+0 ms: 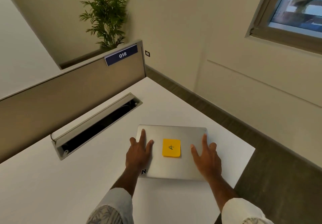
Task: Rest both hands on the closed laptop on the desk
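Setting: white desk in a beige office corner, seen from above by the head camera; the picture is tilted.
Laptop: closed silver laptop lying flat on the desk, near the desk's right edge and close to the person; its lid faces up.
Sticky note: yellow sticky note stuck on the middle of the lid, bearing one dark handwritten mark; it lies between the two hands and touches neither.
Sticker: dark lettering at the lid's near left corner, partly hidden by the left wrist.
Left hand: left hand resting palm-down on the left part of the lid, fingers straight and spread, gripping nothing; the fingertips point toward the lid's far edge.
Right hand: right hand resting palm-down on the right part of the lid, fingers likewise straight and spread, gripping nothing.
Sleeves: pale patterned sleeves cover both forearms at the bottom of the picture.
Cable slot: long metal-framed cable slot set into the desk, left of the laptop and apart from it, its flap raised over a dark opening.
Partition: tan partition along the desk's far side, carrying a dark blue sign that reads 018.
Plant: green leafy plant behind the partition, against the wall.
Window: window at upper right, the view through it blurred.
Floor: grey-brown floor right of the desk.
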Action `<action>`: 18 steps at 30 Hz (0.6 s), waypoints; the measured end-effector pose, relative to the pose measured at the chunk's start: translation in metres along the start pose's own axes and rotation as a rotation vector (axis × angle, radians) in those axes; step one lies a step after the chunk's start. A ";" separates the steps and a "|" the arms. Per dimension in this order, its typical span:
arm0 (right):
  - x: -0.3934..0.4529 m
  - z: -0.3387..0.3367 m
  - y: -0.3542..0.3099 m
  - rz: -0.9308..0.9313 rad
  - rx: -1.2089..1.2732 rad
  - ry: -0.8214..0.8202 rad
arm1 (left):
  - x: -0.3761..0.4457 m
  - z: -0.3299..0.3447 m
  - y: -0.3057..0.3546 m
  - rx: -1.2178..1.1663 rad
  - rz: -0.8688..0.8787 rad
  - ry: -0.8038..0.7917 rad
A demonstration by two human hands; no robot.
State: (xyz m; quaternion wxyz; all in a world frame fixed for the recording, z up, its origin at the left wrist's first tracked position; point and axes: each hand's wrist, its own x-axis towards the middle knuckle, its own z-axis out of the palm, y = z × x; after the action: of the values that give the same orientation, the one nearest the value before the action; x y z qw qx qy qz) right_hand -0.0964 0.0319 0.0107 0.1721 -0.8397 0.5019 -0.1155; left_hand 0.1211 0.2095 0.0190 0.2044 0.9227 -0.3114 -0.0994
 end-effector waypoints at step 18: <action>-0.081 0.057 -0.145 -0.245 0.001 -0.105 | -0.085 -0.076 -0.162 0.015 -0.277 0.106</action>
State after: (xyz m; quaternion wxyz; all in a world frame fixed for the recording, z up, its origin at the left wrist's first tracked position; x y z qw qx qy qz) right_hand 0.0025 0.1765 0.0160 0.1832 -0.8996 0.3857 -0.0920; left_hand 0.1644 0.4028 0.0209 0.1978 0.9623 -0.1706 -0.0756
